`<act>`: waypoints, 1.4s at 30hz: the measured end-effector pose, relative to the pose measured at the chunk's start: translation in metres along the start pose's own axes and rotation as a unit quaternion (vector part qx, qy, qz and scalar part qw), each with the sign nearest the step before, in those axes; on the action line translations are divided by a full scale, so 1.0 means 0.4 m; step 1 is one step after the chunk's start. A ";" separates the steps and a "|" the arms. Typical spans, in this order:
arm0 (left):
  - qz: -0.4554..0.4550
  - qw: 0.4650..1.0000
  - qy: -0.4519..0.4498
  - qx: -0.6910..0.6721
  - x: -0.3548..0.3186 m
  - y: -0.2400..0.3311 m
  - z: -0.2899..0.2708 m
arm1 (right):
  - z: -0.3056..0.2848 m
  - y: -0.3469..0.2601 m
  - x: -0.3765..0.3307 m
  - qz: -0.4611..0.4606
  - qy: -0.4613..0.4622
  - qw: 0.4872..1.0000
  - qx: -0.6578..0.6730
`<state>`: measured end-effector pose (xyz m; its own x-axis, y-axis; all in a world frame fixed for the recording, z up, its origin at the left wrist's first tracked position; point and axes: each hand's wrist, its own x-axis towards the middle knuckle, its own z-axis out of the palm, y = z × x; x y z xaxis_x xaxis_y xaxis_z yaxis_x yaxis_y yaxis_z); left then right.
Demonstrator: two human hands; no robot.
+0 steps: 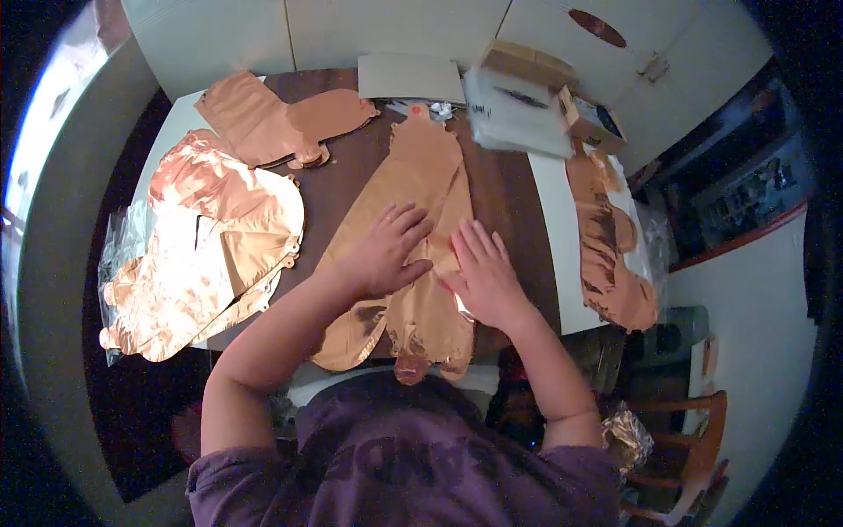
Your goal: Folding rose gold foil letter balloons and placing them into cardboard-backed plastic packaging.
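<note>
A deflated rose-gold foil balloon [430, 180] lies partly folded down the middle of the brown table, its lower end at the table's near edge. Both my hands rest on it, fingers stretched. My left hand [391, 255] lies flat on its middle, with fingers pointing up and to the right. Beside it, my right hand [485, 270] lies along the balloon's right edge, fingers slightly spread. A small tab [410, 369] sticks out at the balloon's near end. The foil under my palms is hidden.
Shiny flat foil balloons [219, 237] lie at the left, and another folded one [281, 119] at the far left. A narrow foil balloon [606, 237] lies along the right edge. At the back are a pale flat box [410, 79], a clear plastic package [518, 110] and a small open carton [593, 123].
</note>
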<state>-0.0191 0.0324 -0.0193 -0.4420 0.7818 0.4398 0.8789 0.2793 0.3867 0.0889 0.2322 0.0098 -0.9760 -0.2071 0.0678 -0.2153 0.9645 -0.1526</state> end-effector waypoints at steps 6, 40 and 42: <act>-0.007 1.000 -0.016 0.002 0.009 0.001 -0.006 | 0.013 0.002 -0.022 -0.003 0.011 1.000 0.020; 0.038 0.993 0.024 0.107 0.296 -0.133 0.126 | 0.006 -0.025 -0.041 -0.011 -0.047 0.999 0.006; 0.022 0.997 0.012 0.078 0.309 -0.134 0.125 | 0.012 -0.015 -0.052 -0.008 -0.043 0.999 0.007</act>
<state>-0.1121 0.1419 -0.0260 -0.4051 0.7823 0.4732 0.9138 0.3295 0.2376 0.1105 0.2298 0.0047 -0.9716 -0.2361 -0.0136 -0.2306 0.9588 -0.1658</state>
